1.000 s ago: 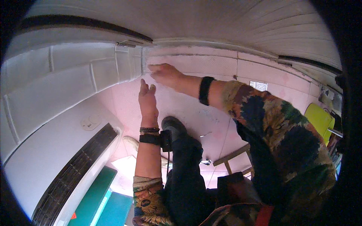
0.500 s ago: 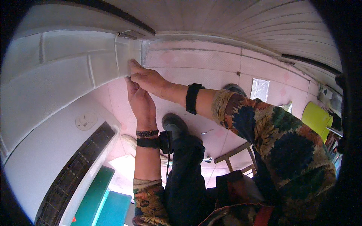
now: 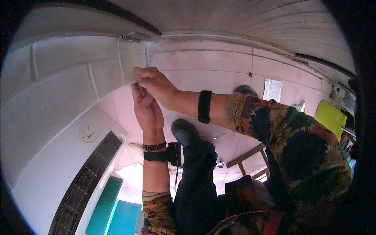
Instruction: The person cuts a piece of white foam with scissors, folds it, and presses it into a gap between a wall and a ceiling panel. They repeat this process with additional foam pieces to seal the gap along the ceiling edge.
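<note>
My right hand is beside the pale, panelled wall surface, near the corner. Its fingers are bent into a pinch, and whatever is between them is too small to make out. Just below, my left hand has its palm turned partly up. Its fingers are pressed together, with their tips close under the right hand's fingers; the contact is partly hidden. A thin white cable runs down the wall beside both hands from a small metal fitting.
At left stands a white appliance with a dark grille, near teal panels. Pink floor tiles hold a silvery sheet, a small spoon-like item and a wooden frame. A yellow-green object stands right.
My right hand has drawn slightly down from the wall, and its fingers are more bent. The left hand stays close below it. The whole view has shifted a little.
</note>
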Available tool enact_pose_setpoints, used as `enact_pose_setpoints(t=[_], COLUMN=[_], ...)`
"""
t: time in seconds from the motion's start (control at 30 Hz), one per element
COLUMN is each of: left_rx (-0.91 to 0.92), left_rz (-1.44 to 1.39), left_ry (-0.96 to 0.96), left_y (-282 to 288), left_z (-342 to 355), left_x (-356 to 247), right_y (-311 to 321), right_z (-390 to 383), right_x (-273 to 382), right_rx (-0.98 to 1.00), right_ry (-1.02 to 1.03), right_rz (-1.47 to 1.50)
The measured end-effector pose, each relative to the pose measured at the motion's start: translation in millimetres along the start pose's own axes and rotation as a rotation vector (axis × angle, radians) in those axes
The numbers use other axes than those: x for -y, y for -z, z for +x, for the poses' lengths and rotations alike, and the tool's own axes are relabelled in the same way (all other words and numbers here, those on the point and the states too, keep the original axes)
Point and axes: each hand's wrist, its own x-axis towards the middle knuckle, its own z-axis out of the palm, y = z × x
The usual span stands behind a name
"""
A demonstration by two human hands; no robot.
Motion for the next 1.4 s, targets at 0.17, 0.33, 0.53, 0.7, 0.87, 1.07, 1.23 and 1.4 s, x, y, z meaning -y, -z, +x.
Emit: enact_pose_setpoints(t=[0.17, 0.33, 0.53, 0.7, 0.87, 1.07, 1.23, 1.4], left_rx=[0.019, -0.065, -0.048, 0.006, 0.058, -0.008, -0.049, -0.101], left_rz=[0.015, -0.003, 0.008, 0.014, 0.053, 0.056, 0.076, 0.067], left_ry=[0.016, 0.103, 0.041, 0.05, 0.045, 0.068, 0.089, 0.079], left_y=[-1, 1, 2, 6, 8, 7, 6, 7], left_z=[1, 2, 3, 5, 4, 4, 1, 0], left_x=[-4, -7, -8, -9, -10, -10, -16, -14], right_y=[-3, -2, 18, 16, 18, 22, 26, 28], right_z=[6, 18, 29, 21, 25, 35, 29, 36], right_x=[-7, -14, -3, 9, 5, 2, 4, -6], right_rx=[0.026, 0.231, 0.26, 0.124, 0.14, 0.307, 0.224, 0.208], right_ry=[-0.084, 0.068, -0.091, -0.114, -0.017, -0.119, -0.236, -0.087], right_rz=[0.1, -0.295, 0.169, 0.092, 0.003, 0.132, 0.26, -0.026])
